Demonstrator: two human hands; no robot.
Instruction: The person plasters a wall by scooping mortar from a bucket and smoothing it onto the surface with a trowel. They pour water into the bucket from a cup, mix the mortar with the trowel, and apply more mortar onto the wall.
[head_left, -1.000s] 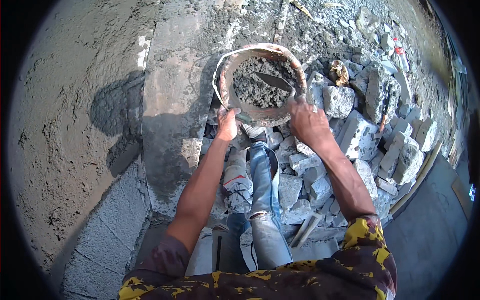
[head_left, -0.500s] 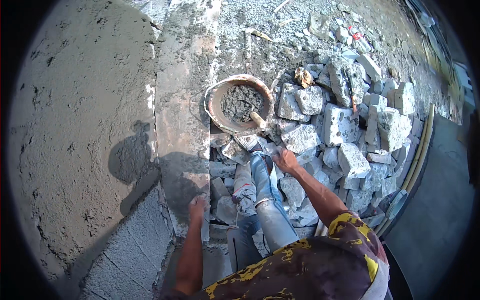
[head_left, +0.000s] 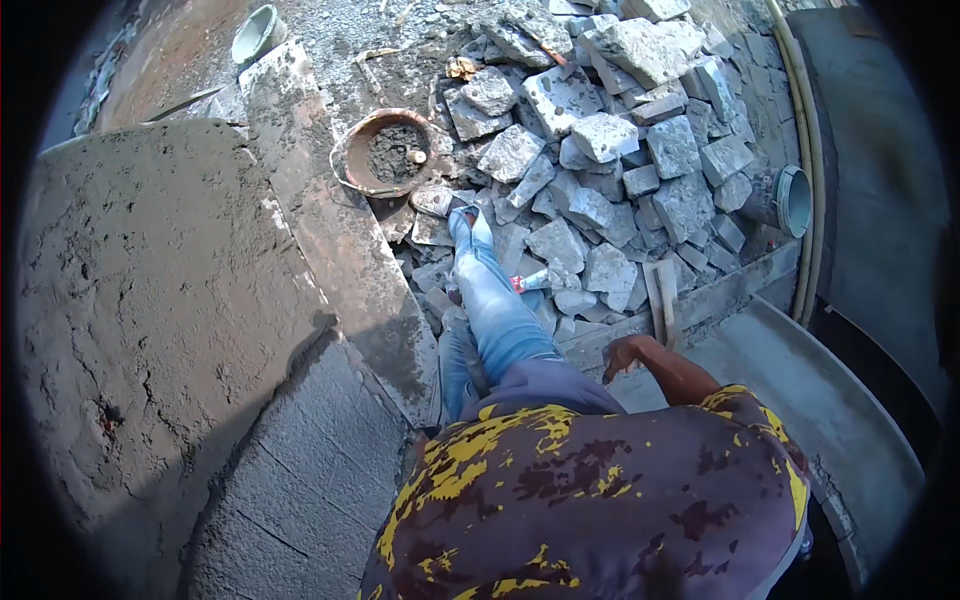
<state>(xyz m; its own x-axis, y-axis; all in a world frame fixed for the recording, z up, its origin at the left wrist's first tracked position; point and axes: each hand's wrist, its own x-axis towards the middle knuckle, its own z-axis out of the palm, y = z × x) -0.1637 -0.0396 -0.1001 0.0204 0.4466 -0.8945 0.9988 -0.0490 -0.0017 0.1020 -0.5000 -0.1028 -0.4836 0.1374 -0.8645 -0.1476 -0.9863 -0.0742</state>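
Observation:
My right hand [head_left: 626, 356] hangs beside my hip with its fingers loosely bent downward and nothing visible in them. It is nearest to a short wooden piece [head_left: 662, 300] leaning at the edge of the rubble. My left hand is hidden; the shirt's left edge covers that side. Ahead of my shoe stands a round mortar bucket [head_left: 352, 160] with a rust-coloured wall. Grey mortar [head_left: 390, 150] lies in it, and a trowel's pale wooden handle [head_left: 416, 157] sticks out.
Broken concrete blocks [head_left: 600, 137] are heaped ahead and right. A long plank [head_left: 345, 265] runs beside wet mortar [head_left: 150, 260] on the left. A pale bucket [head_left: 258, 35] stands at the far left, another [head_left: 793, 202] lies tipped at right near bamboo poles [head_left: 812, 150].
My right hand has drawn back from near my knee to my hip. My left hand has left the picture. The view has shifted, and my body stands more upright.

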